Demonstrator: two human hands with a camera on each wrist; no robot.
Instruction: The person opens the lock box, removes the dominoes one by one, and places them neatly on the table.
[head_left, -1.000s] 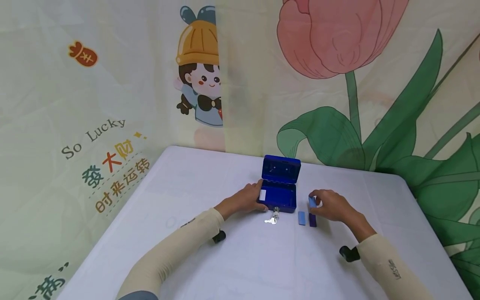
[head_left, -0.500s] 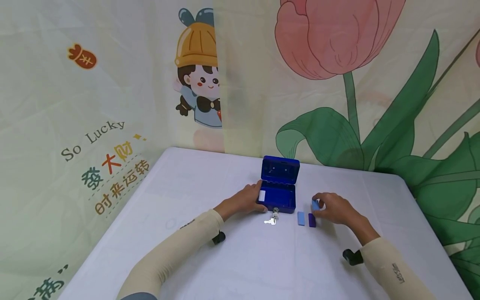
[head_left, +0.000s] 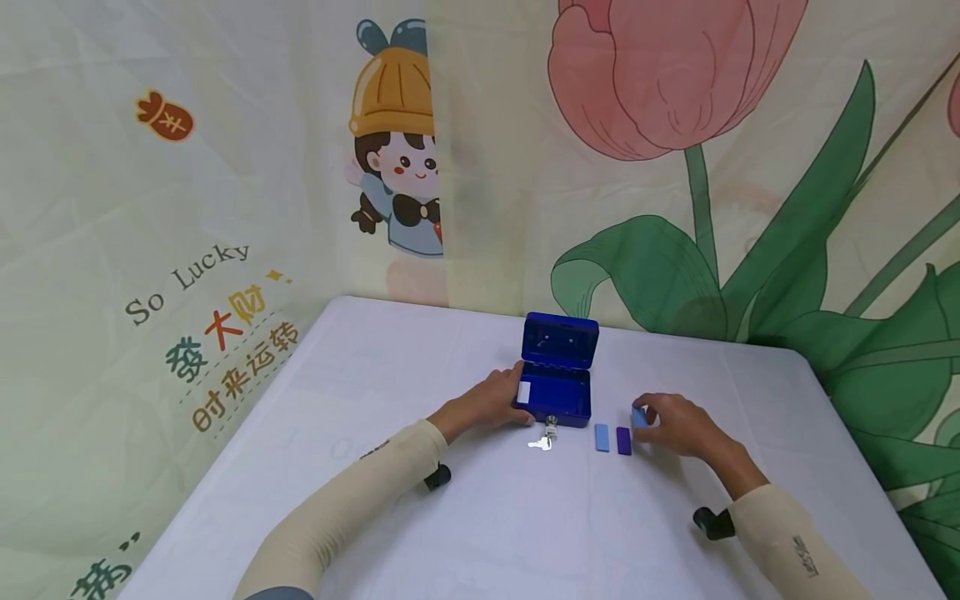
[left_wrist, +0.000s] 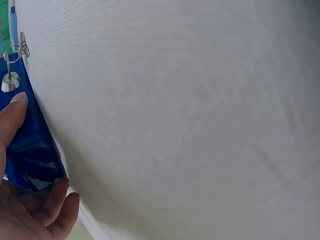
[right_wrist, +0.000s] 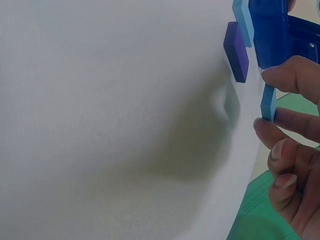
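Note:
A small blue cash box stands on the table with its lid raised. My left hand grips its left side, the thumb on the front wall and the fingers around the corner in the left wrist view. Keys hang from the lock at the front. Between thumb and fingers, my right hand pinches a light blue block, held upright just right of a purple block. Left of the purple one lies a second light blue block, roughly parallel to it.
A white cloth covers the table. Behind it hangs a printed curtain with a tulip and a cartoon figure, close to the table's back edge. Black wrist cameras stick out below both forearms.
My right hand has moved right and slightly nearer with the light blue block, from beside the far end of the purple block. The left hand stays at the cash box.

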